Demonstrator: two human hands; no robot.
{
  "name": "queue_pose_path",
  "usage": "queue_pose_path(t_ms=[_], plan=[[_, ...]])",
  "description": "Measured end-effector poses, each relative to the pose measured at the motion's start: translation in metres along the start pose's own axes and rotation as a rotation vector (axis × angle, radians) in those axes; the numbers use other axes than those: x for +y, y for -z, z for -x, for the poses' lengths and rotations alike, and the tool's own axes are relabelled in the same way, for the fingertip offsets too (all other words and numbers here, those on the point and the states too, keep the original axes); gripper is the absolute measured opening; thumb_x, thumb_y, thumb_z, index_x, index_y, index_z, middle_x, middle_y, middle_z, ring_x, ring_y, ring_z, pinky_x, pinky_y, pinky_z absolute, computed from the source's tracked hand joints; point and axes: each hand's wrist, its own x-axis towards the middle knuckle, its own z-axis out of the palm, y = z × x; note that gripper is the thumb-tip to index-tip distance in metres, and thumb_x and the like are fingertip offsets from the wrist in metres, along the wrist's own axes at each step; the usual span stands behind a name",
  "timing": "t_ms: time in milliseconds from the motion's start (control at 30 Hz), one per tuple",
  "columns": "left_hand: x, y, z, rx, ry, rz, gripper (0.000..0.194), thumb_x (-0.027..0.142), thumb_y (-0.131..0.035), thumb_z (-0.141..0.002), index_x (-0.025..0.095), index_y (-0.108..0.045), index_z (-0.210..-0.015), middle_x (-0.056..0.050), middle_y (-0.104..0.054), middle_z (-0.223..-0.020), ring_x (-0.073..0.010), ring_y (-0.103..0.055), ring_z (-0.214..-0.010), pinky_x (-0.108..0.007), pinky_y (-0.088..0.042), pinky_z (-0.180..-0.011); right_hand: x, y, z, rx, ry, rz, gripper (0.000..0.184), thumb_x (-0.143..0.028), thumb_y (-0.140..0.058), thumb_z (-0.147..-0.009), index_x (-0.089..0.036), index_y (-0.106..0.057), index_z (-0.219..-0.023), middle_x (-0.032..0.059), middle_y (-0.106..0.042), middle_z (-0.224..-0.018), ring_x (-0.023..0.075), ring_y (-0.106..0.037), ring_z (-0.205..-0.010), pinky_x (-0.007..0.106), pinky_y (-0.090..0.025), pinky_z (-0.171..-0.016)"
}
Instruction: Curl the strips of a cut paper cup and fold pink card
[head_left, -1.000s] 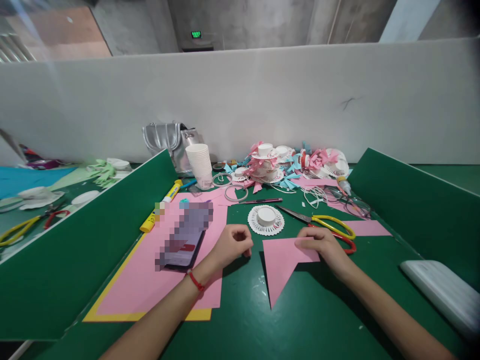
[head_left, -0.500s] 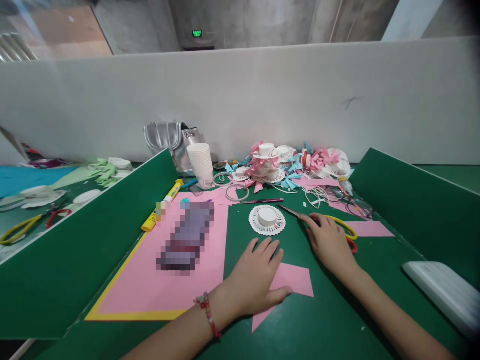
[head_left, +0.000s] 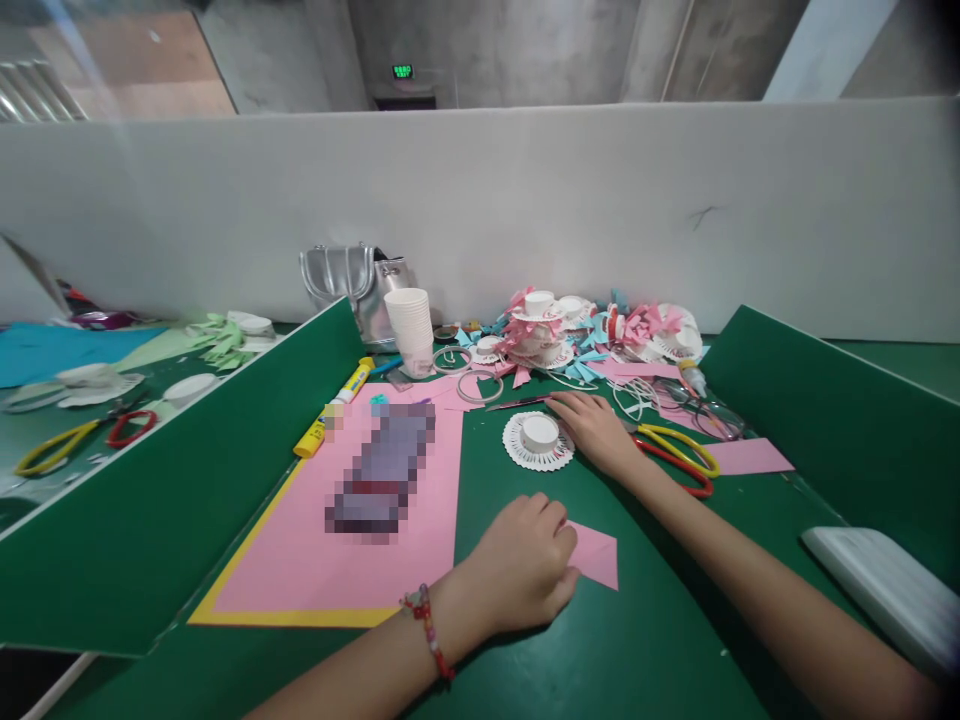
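Observation:
My left hand (head_left: pixel 525 565) has its fingers curled in on a small piece of pink paper (head_left: pixel 596 557), low over the green table. Part of that paper is hidden under the hand. My right hand (head_left: pixel 596 432) reaches forward with its fingers stretched out, fingertips at the right end of a slim dark pink pen (head_left: pixel 517 404). Just left of this hand lies a white paper cup base (head_left: pixel 540 435) with a fringed, scalloped rim. Yellow-and-red-handled scissors (head_left: pixel 679 455) lie partly beneath my right wrist, blades hidden.
On the left a large pink sheet (head_left: pixel 300 560) holds a blurred-out dark object (head_left: pixel 386 470) and a yellow glue stick (head_left: pixel 330 410). Behind stand stacked paper cups (head_left: pixel 409 325), a silver bag (head_left: pixel 341 275) and decorated paper pieces (head_left: pixel 540 330). Green dividers (head_left: pixel 840 430) flank the table.
My right hand has left the scissors and moved left and forward to the pen. My left hand's spread fingers have curled in, and the pink paper's lower left corner no longer shows.

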Motion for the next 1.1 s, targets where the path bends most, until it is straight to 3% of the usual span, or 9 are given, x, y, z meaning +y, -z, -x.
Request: queue_pose_path(t_ms=[167, 333, 533, 633, 767, 900, 1000, 1100], plan=[[-0.003, 0.004, 0.002, -0.001, -0.045, -0.033, 0.011, 0.023, -0.040, -0.081, 0.017, -0.048, -0.084, -0.006, -0.056, -0.077, -0.0179, -0.048, -0.070, -0.028, -0.040, -0.061, -0.004, -0.005, -0.029, -0.074, 0.034, -0.041, 0.031, -0.013, -0.041, -0.083, -0.018, -0.052, -0.111, 0.0084, -0.059, -0.107, 0.0206, -0.049, -0.097, 0.030, -0.032, -0.077], [-0.009, 0.004, 0.002, -0.019, -0.085, -0.010, 0.007, 0.020, -0.043, -0.076, 0.018, -0.047, -0.082, -0.005, -0.056, -0.078, -0.0175, -0.050, -0.071, -0.027, -0.042, -0.061, 0.001, -0.002, -0.027, -0.105, -0.071, -0.073, 0.022, -0.016, -0.042, -0.083, -0.016, -0.060, -0.095, 0.0106, -0.059, -0.091, 0.0228, -0.051, -0.088, 0.031, -0.033, -0.072], [-0.017, 0.000, 0.003, 0.016, -0.024, -0.024, 0.014, 0.011, -0.036, -0.080, 0.016, -0.049, -0.083, -0.007, -0.058, -0.080, -0.0179, -0.053, -0.072, -0.027, -0.043, -0.057, 0.003, 0.007, -0.025, -0.058, -0.276, -0.228, 0.013, -0.011, -0.044, -0.076, -0.015, -0.057, -0.078, 0.0133, -0.056, -0.092, 0.0256, -0.050, -0.091, 0.032, -0.034, -0.071], [-0.022, 0.001, 0.003, 0.122, 0.046, 0.083, 0.019, 0.009, -0.034, -0.081, 0.016, -0.052, -0.085, -0.006, -0.059, -0.077, -0.0175, -0.054, -0.073, -0.028, -0.044, -0.061, 0.005, 0.013, -0.022, -0.001, -0.423, -0.377, 0.012, -0.011, -0.040, -0.076, -0.016, -0.049, -0.082, 0.0141, -0.056, -0.090, 0.0251, -0.054, -0.084, 0.033, -0.037, -0.066], [-0.028, 0.005, 0.002, 0.421, 0.215, 0.411, 0.027, 0.007, -0.037, -0.079, 0.019, -0.049, -0.100, -0.005, -0.060, -0.091, -0.0166, -0.056, -0.084, -0.029, -0.045, -0.073, -0.001, 0.015, -0.009, 0.032, -0.558, -0.697, 0.004, -0.022, -0.034, -0.080, -0.021, -0.037, -0.082, 0.0057, -0.060, -0.072, 0.0186, -0.058, -0.060, 0.032, -0.042, -0.056], [-0.030, 0.003, -0.004, 0.584, 0.433, 0.752, 0.052, 0.000, -0.038, -0.071, 0.024, -0.034, -0.117, -0.007, -0.050, -0.112, -0.0147, -0.056, -0.085, -0.023, -0.047, -0.062, -0.018, 0.011, 0.001, -0.034, -0.559, -1.059, 0.014, -0.034, -0.036, -0.078, -0.023, -0.030, -0.071, -0.0036, -0.059, -0.053, 0.0145, -0.057, -0.045, 0.026, -0.042, -0.043], [-0.032, -0.003, -0.005, 0.561, 0.484, 0.794, 0.068, -0.003, -0.039, -0.066, 0.027, -0.024, -0.124, -0.008, -0.044, -0.114, -0.0172, -0.052, -0.095, -0.023, -0.048, -0.064, -0.027, 0.007, -0.002, 0.002, -0.556, -1.211, 0.019, -0.039, -0.042, -0.072, -0.023, -0.033, -0.070, -0.0042, -0.058, -0.052, 0.0143, -0.057, -0.046, 0.024, -0.041, -0.042], [-0.033, -0.007, -0.003, 0.393, 0.486, 0.639, 0.064, -0.005, -0.038, -0.064, 0.025, -0.035, -0.121, -0.007, -0.043, -0.104, -0.0170, -0.053, -0.091, -0.029, -0.047, -0.072, -0.029, 0.006, -0.010, 0.091, -0.565, -1.287, 0.020, -0.040, -0.044, -0.070, -0.022, -0.035, -0.072, -0.0027, -0.058, -0.058, 0.0146, -0.059, -0.056, 0.026, -0.044, -0.050]])
